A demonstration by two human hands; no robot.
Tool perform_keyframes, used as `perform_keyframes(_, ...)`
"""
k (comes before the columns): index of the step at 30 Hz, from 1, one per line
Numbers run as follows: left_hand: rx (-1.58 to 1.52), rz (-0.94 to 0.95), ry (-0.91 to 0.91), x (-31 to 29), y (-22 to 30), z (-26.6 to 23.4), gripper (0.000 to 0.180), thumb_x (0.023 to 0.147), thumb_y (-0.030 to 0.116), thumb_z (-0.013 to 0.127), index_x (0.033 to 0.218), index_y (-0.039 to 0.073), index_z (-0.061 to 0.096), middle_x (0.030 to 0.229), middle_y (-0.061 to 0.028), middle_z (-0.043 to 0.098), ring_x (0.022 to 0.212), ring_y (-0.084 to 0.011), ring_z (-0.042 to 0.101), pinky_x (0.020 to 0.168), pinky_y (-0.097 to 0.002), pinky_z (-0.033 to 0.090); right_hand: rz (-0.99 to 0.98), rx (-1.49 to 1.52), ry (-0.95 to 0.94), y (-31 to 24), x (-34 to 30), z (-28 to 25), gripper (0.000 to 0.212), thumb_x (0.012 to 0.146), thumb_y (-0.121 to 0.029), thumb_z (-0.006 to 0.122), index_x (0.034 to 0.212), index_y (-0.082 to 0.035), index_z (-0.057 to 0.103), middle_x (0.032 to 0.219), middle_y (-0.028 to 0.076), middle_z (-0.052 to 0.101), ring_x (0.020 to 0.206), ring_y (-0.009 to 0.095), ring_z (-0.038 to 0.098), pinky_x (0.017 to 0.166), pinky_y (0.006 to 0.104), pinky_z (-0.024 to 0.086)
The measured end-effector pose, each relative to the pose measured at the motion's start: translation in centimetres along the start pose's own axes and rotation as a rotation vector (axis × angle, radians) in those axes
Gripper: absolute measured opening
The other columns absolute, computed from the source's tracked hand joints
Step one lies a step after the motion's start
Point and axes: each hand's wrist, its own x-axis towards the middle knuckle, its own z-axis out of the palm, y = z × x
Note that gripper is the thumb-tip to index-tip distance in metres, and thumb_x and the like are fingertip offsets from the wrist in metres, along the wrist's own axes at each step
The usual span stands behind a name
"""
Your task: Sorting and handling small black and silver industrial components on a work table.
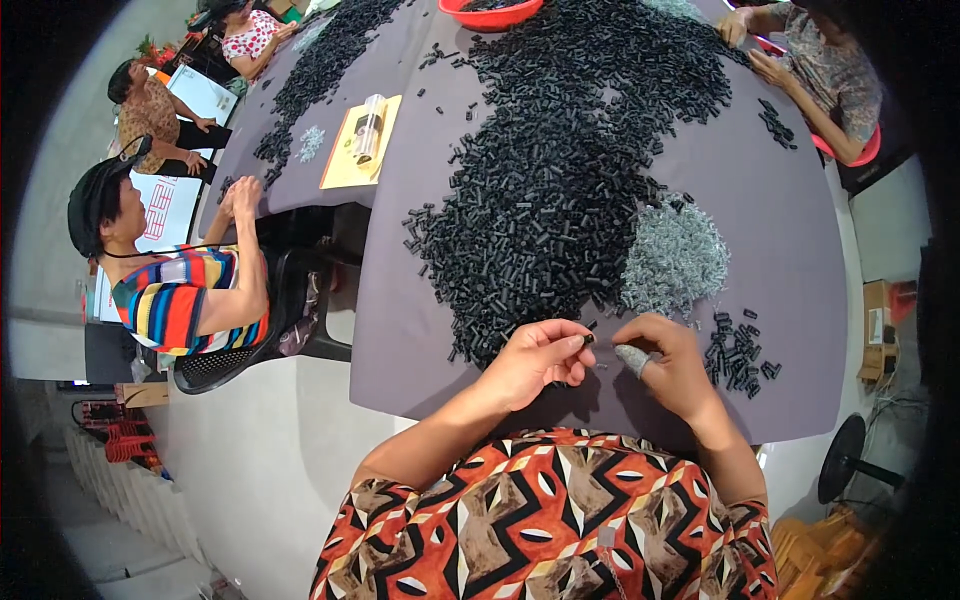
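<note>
Near the table's front edge, my left hand (540, 362) pinches a small black plastic tube (589, 340) between thumb and fingertips. Just to its right, my right hand (672, 365) is closed with its fingers curled; anything in its fingertips is too small to make out. A grey cover (633, 359) wraps one of its digits. Beyond my hands spreads a big heap of black tubes (530, 230). Small clear pieces form a pile (676, 260) behind my right hand, and a loose group of black tubes (738, 355) lies to its right.
The grey-covered table (790, 270) reaches far ahead. At the far end stands a red basin (490, 16). A yellow sheet (345, 165) bears a clear cylinder (370, 125). A person in stripes (200, 290) sits at left, another (840, 80) at far right; a black fan (845, 460) stands lower right.
</note>
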Motion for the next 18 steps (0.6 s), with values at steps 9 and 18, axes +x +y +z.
perform_keyframes(9,0.251,0.064,0.041,-0.1,-0.5,1.3,0.018,0.104,0.015,0.054,0.115,0.003,0.061,0.092,-0.005,0.069,0.074,-0.0099,0.064,0.068,-0.0241,0.054,-0.089,0.192,0.128,-0.3,0.6,1.3,0.024,0.075,0.009,0.062,0.097,0.001,0.069,0.09,0.011,0.067,0.081,0.023,0.066,0.072,0.0302,0.052)
perform_keyframes(18,0.456,0.055,-0.009,-1.1,-0.8,2.5,0.02,0.103,0.012,0.053,0.115,-0.001,0.062,0.094,-0.0039,0.068,0.077,-0.0073,0.062,0.073,-0.0228,0.053,-0.139,0.094,0.099,-1.0,-0.4,0.9,0.023,0.076,0.006,0.066,0.097,-0.002,0.071,0.086,0.011,0.066,0.08,0.025,0.066,0.07,0.032,0.051)
